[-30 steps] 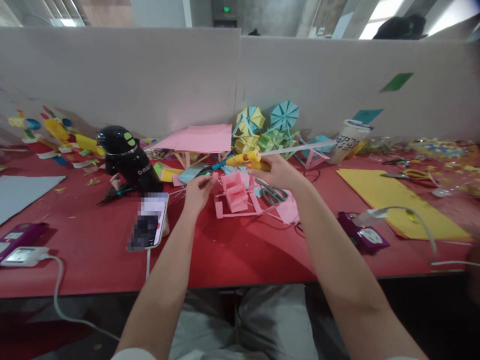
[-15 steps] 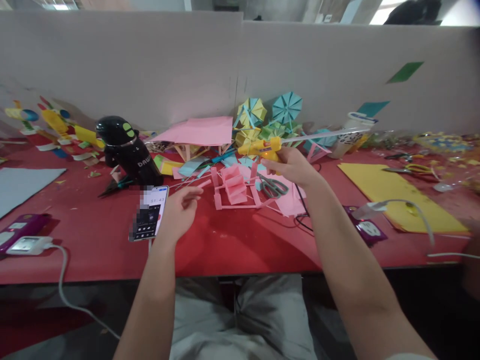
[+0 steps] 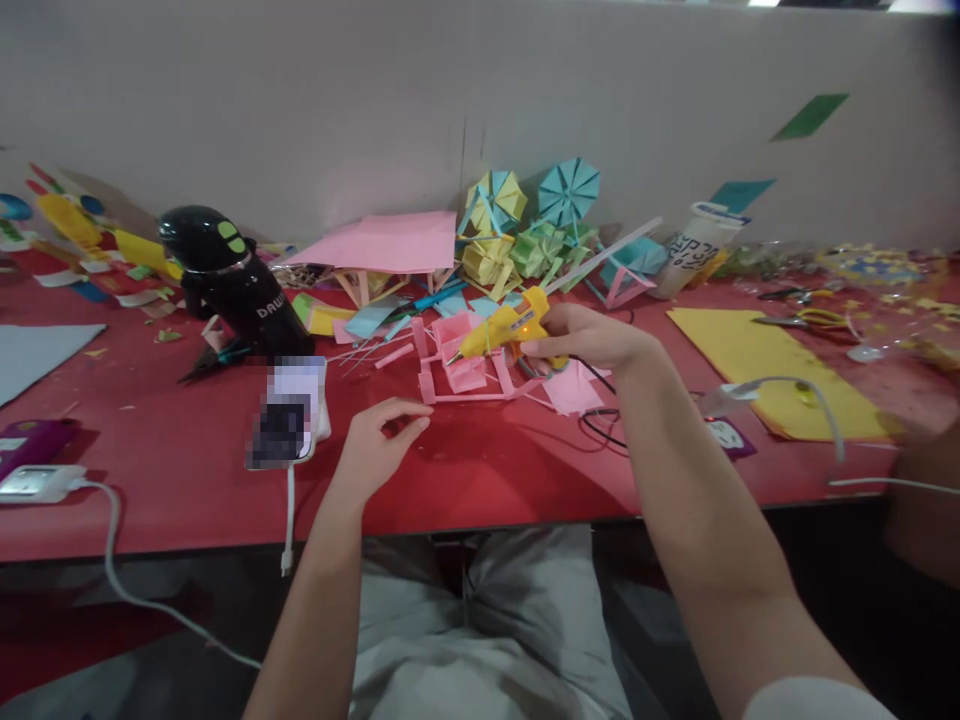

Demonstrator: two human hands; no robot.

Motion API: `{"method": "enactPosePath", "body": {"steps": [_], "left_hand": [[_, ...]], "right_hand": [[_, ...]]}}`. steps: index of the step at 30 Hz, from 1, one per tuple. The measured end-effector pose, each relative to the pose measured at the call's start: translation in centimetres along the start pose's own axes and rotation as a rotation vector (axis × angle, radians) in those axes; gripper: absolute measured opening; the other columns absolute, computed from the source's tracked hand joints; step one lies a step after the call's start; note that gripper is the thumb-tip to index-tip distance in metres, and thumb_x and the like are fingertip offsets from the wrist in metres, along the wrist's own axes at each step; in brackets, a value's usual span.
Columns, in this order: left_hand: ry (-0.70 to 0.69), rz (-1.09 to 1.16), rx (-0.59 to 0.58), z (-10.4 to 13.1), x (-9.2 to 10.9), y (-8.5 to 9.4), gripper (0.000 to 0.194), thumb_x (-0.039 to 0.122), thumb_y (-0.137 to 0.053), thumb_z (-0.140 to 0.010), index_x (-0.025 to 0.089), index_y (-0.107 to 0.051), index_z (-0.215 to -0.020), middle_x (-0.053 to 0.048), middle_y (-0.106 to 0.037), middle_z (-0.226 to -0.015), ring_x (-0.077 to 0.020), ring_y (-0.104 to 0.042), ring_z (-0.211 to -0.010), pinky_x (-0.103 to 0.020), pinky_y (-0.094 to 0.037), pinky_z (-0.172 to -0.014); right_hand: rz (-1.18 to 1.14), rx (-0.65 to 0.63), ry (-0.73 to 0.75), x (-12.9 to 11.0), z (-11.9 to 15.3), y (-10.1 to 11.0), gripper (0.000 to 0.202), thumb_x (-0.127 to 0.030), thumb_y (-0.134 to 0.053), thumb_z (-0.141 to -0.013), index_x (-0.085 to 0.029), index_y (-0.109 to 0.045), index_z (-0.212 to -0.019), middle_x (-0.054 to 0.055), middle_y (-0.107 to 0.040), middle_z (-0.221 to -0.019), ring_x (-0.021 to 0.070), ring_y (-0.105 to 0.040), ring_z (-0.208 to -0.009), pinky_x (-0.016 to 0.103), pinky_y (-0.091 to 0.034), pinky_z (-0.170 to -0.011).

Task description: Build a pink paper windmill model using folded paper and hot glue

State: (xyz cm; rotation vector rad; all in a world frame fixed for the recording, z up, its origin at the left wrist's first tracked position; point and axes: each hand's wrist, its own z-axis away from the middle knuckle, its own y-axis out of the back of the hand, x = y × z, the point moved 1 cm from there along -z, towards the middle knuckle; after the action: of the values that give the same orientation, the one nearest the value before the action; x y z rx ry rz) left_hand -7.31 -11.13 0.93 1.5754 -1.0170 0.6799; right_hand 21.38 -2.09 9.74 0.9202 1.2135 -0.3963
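My right hand (image 3: 589,338) is wrapped round the handle of a yellow hot glue gun (image 3: 499,328). A long translucent glue stick (image 3: 611,255) pokes out of its back, and a small orange light glows on its side. The nozzle points down and left, over a pink paper wheel set in a pink frame (image 3: 480,397) on the red table. My left hand (image 3: 384,435) hovers in front of the frame's left side, loosely curled, with nothing visible between thumb and fingers. Just beyond it lies a small pink paper roll (image 3: 394,356).
A black bottle (image 3: 244,300) and a phone (image 3: 289,412) are on the left. Behind stand a pink-roofed paper model (image 3: 390,243) and several paper umbrellas (image 3: 568,192). Yellow sheets (image 3: 765,375), scissors (image 3: 806,319) and a white cup (image 3: 697,250) are to the right. The gun's black cord (image 3: 600,428) loops beside the frame.
The glue gun has tilted nose-down and come over the pink frame. My left hand has drawn back from the pink roll toward me. My view has dipped downward.
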Motion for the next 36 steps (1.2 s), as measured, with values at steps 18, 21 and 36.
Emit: {"method": "enactPosePath", "body": {"steps": [18,21,36], "left_hand": [[0.194,0.115,0.202,-0.5,-1.1,-0.4,0.041,0.032,-0.077,-0.07,0.018,-0.06,-0.105,-0.007,-0.067,-0.112,-0.0106,-0.061,-0.067,-0.026,-0.05,-0.062],[0.165,0.123,0.169,-0.8,-1.2,-0.6,0.051,0.031,-0.076,-0.071,0.019,-0.06,-0.118,-0.009,-0.066,-0.118,-0.0113,-0.062,-0.069,-0.027,-0.052,-0.064],[-0.018,0.001,0.124,-1.2,-1.1,-1.2,0.004,0.022,-0.071,-0.076,0.017,-0.071,-0.076,-0.004,-0.072,-0.085,-0.0149,-0.066,-0.078,-0.026,-0.053,-0.071]], "right_hand": [[-0.265,0.03,0.035,1.1,-1.4,-0.1,0.035,-0.045,-0.075,-0.081,-0.016,-0.055,-0.087,-0.004,-0.055,-0.058,0.0071,-0.046,-0.048,0.021,-0.031,-0.042],[-0.264,0.021,-0.008,0.9,-1.7,-0.1,0.034,-0.041,-0.077,-0.08,-0.016,-0.056,-0.087,-0.004,-0.057,-0.059,0.0063,-0.047,-0.047,0.019,-0.032,-0.041],[-0.109,-0.157,-0.125,0.7,-1.7,-1.5,0.035,-0.046,-0.076,-0.079,-0.016,-0.059,-0.086,-0.003,-0.055,-0.06,0.0074,-0.047,-0.052,0.021,-0.032,-0.045]]}}
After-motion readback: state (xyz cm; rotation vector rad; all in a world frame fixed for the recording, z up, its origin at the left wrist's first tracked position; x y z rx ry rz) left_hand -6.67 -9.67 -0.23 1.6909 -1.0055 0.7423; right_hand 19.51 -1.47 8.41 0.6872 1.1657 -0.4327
